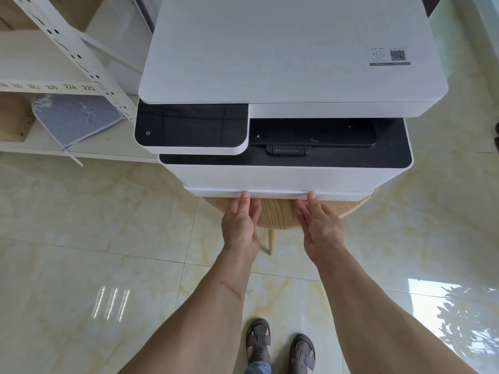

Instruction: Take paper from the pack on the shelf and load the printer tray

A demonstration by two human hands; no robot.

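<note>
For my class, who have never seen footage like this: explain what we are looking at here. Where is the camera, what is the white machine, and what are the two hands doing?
There is one picture, from a camera worn on a person's head, looking forward and down, so you see their own arms and sandalled feet.

The white machine is a printer standing on a round wooden table over a tiled floor. To its left is a white shelf with a grey cloth item on a lower level.

The left hand and right hand hold nothing. Their fingertips touch the front edge of the paper tray at the printer's base, which looks almost closed. No loose paper is visible.
</note>
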